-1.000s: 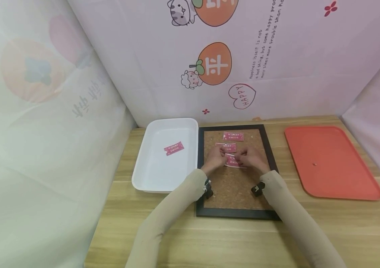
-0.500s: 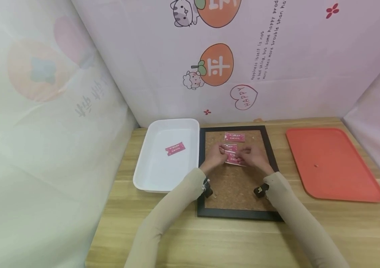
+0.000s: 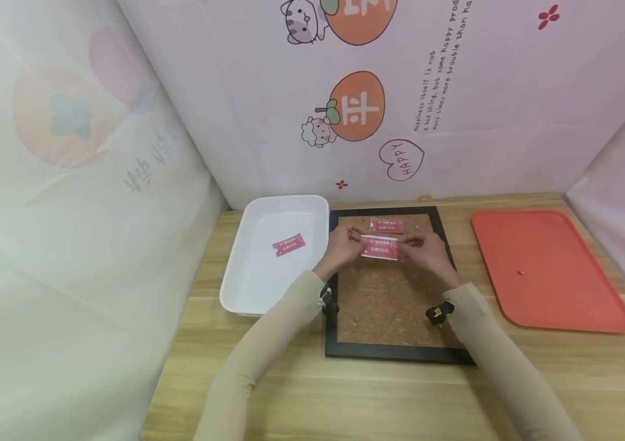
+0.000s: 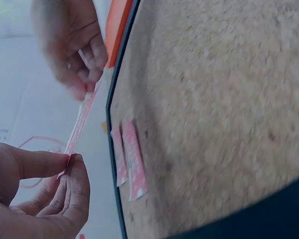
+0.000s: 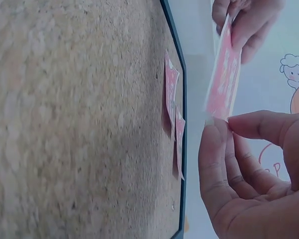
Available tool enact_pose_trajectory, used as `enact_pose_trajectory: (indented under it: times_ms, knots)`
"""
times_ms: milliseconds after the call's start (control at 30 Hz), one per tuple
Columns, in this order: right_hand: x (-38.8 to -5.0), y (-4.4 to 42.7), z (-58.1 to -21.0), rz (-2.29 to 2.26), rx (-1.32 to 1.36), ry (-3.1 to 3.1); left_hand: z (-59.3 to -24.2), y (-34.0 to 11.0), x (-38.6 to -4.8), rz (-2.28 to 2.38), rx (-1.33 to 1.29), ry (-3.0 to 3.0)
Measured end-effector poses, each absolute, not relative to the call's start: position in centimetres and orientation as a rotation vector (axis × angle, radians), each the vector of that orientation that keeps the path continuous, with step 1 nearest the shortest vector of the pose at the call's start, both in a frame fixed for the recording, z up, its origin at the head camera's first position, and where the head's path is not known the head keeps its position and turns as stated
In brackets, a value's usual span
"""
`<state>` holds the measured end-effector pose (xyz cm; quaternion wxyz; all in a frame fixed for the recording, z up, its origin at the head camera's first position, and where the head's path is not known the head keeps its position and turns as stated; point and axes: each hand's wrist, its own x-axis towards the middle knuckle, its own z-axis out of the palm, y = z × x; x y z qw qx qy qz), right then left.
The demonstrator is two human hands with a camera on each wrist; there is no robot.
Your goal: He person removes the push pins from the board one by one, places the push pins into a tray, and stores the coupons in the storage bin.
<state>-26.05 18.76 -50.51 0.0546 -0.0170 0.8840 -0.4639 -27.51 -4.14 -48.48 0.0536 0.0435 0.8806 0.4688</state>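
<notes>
A pink printed coupon (image 3: 380, 247) is stretched between my two hands above the cork board (image 3: 390, 300). My left hand (image 3: 340, 248) pinches its left end between thumb and fingers. At the opposite end, the thumb and fingers of my right hand (image 3: 428, 254) pinch it too. The right wrist view shows this grip, with the coupon (image 5: 223, 79) raised off the board. Near the board's far edge lies another pink coupon (image 3: 386, 226). Both wrist views show two coupons on the board, one being the nearer coupon (image 4: 133, 159); the held one hides it in the head view.
A white tray (image 3: 235, 282) with one pink coupon (image 3: 288, 245) inside stands left of the board. To the right lies a red tray (image 3: 555, 269) bearing a tiny object (image 3: 520, 272). A small pin-like object (image 3: 355, 323) sits on the board's lower left. Printed cloth walls surround the table.
The coupon has come up from low over the board, its face now turned more toward the head camera. My hands have moved apart to its two ends and slightly away from me.
</notes>
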Motion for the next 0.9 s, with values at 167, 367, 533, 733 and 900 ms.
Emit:
enact_pose_trajectory:
  times_ms: [167,367,533,733,900]
  knots:
    - [-25.8,19.8,-50.7,-1.430,-0.078,2.695,-47.7,-6.0,-27.9,1.510,0.092,2.669]
    - [-25.4,21.6,-50.8,-1.376,-0.028,2.742,-46.8,-9.0,-28.5,1.677,0.018,2.586]
    - [-24.9,23.3,-50.6,-1.346,-0.012,2.738,-46.1,-11.5,-29.1,1.762,-0.086,2.543]
    - [-24.6,25.8,-50.4,-1.461,-0.048,2.681,-46.1,-14.5,-29.9,1.672,-0.240,2.548]
    - [-24.5,27.5,-50.9,-1.430,0.003,2.708,-46.7,-16.7,-30.5,1.585,-0.318,2.601]
